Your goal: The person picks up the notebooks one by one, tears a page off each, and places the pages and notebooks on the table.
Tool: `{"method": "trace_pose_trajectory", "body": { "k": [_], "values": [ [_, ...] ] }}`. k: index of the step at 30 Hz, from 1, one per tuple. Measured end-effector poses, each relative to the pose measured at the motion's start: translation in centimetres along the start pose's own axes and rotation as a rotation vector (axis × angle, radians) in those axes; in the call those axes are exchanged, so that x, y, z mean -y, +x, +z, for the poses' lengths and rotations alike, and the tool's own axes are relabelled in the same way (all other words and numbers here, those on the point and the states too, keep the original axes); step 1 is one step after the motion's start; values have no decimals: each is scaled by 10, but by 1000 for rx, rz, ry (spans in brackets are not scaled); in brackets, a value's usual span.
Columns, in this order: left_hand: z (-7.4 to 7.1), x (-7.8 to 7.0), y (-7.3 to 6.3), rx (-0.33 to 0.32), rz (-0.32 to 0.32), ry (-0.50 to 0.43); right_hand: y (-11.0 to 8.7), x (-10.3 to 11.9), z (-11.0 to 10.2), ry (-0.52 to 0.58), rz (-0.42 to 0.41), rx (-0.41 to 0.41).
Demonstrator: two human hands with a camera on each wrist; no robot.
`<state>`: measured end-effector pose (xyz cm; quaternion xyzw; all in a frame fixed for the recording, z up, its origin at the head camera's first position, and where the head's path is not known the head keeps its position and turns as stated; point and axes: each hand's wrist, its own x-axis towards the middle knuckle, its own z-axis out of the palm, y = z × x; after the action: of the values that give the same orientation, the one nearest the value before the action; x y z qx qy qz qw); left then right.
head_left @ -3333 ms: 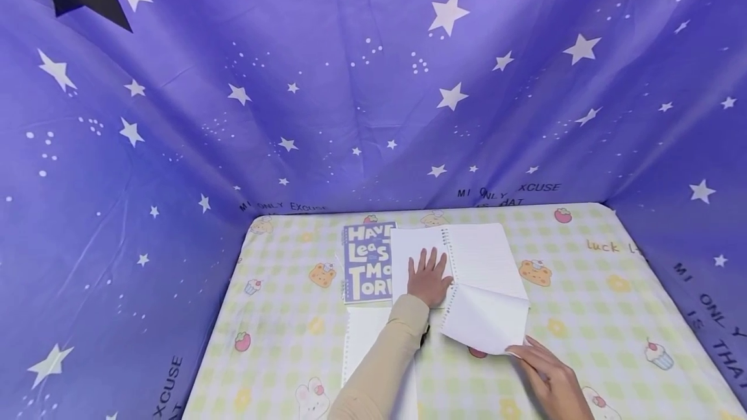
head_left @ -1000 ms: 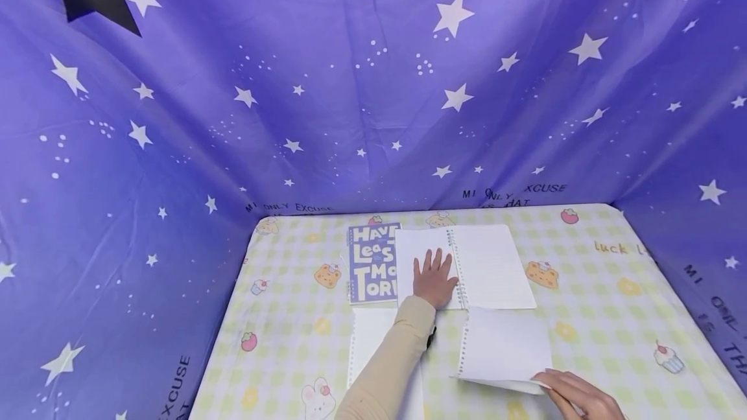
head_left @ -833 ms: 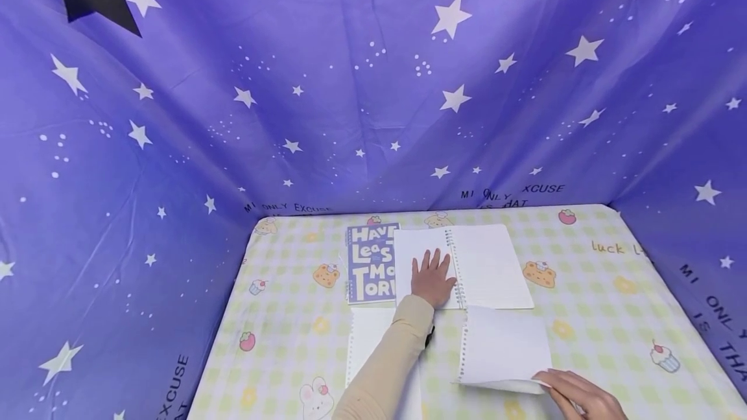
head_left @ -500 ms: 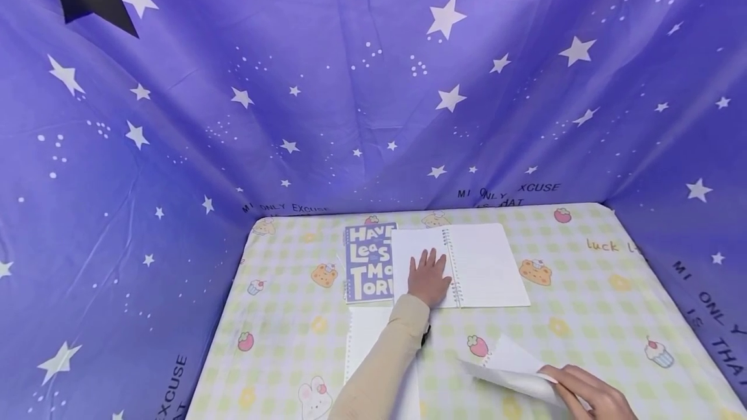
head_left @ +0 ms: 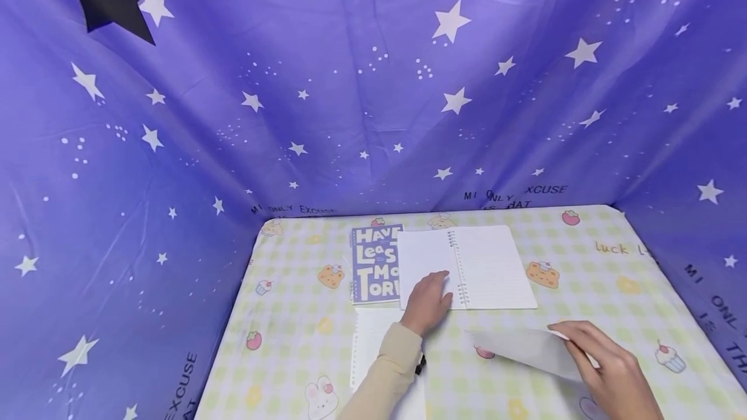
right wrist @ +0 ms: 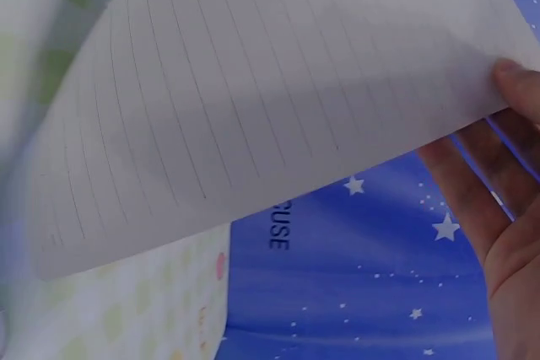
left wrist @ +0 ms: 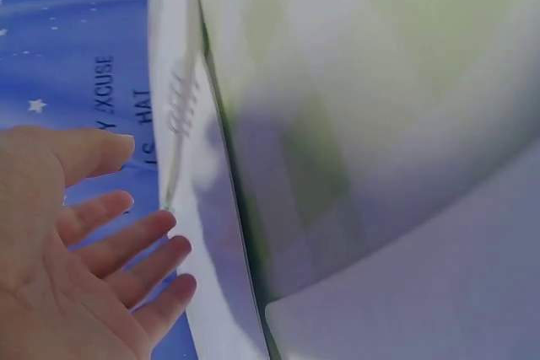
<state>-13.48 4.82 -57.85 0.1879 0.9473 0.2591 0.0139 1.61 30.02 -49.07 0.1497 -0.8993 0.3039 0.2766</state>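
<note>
My right hand (head_left: 607, 361) pinches a loose lined sheet of paper (head_left: 533, 349) by its edge, holding it tilted above the tabletop. Thumb and fingers on either side of the sheet (right wrist: 228, 90) show in the right wrist view. My left hand (head_left: 428, 303) is over the left page of an open spiral notebook (head_left: 496, 268); in the left wrist view its fingers (left wrist: 148, 280) are spread, slightly bent, with nothing in them. The notebook lies flat and overlaps a purple notebook cover (head_left: 373, 264) with big white letters.
Another loose sheet with a perforated edge (head_left: 367, 342) lies at the front left, partly under my left forearm. The table wears a green checked cloth (head_left: 292, 342) with cartoon prints. A blue-purple starry curtain (head_left: 362, 115) surrounds the table's back and sides.
My right hand pulled the sheet down off the notebook's right side, then lifted and tilted it. My left hand, earlier flat on the left page, has drawn back toward the page's lower edge.
</note>
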Motion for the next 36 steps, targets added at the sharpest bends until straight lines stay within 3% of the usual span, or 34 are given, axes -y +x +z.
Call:
{"method": "trace_pose_trajectory", "body": {
  "k": [5,13,16,18,24,32,36],
  "values": [
    [0,-7,-23,11,38,-109,11,0,-2,42,15,-11],
    [9,-18,-57,31,147,-454,24,5,2,70,31,-81],
    [10,-22,-64,27,144,-557,29,7,5,81,40,-108],
    [8,-25,-67,29,119,-630,32,9,7,91,57,-122],
    [0,-32,-75,0,-33,-787,40,8,17,92,125,-161],
    [0,-30,-89,-60,-178,-849,32,1,36,59,170,-119],
    [5,-27,-98,-75,-239,-820,24,-3,48,44,188,-71]
  ]
}}
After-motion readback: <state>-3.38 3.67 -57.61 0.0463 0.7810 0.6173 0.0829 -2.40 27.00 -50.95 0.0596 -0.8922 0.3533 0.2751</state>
